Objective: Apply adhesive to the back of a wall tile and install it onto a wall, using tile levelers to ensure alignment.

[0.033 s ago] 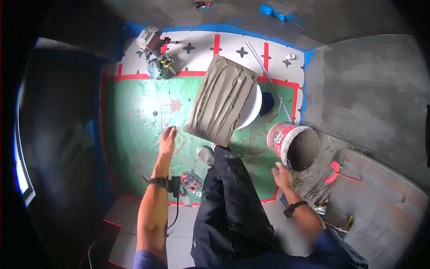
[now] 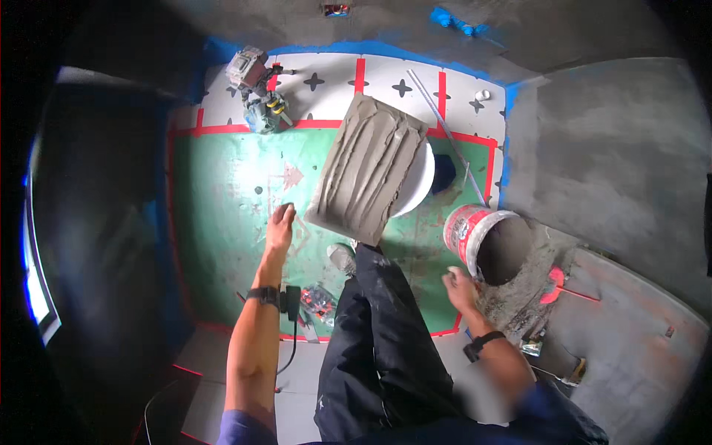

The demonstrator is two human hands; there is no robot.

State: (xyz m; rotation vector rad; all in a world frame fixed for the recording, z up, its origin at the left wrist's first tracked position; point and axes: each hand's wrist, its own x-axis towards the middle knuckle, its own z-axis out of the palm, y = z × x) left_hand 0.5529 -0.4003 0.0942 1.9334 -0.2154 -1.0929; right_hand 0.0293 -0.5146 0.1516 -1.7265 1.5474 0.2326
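Note:
A rectangular tile [image 2: 367, 167], its upper face spread with ridged grey mortar, rests tilted on a round white bucket [image 2: 419, 178] in front of me. My left hand [image 2: 279, 228] hovers near the tile's lower left corner without touching it. Its fingers curl loosely, with a small gap at the tips and nothing seen in them. On the other side, my right hand [image 2: 461, 289] hangs beside a red and white bucket [image 2: 461, 236] of grey mortar. It looks empty too, its fingers slightly apart and half curled.
White patterned tiles [image 2: 337, 78] with red tape line the far wall. Green sheeting [image 2: 222, 178] covers the floor. A laser level on a stand [image 2: 259, 93] is at far left; a long straightedge [image 2: 437, 115] lies at far right. A bag of small red parts [image 2: 317, 302] sits near my legs.
My right hand has shifted slightly left, away from the mortar bucket. My left hand is a little farther forward. The tile and buckets stay put.

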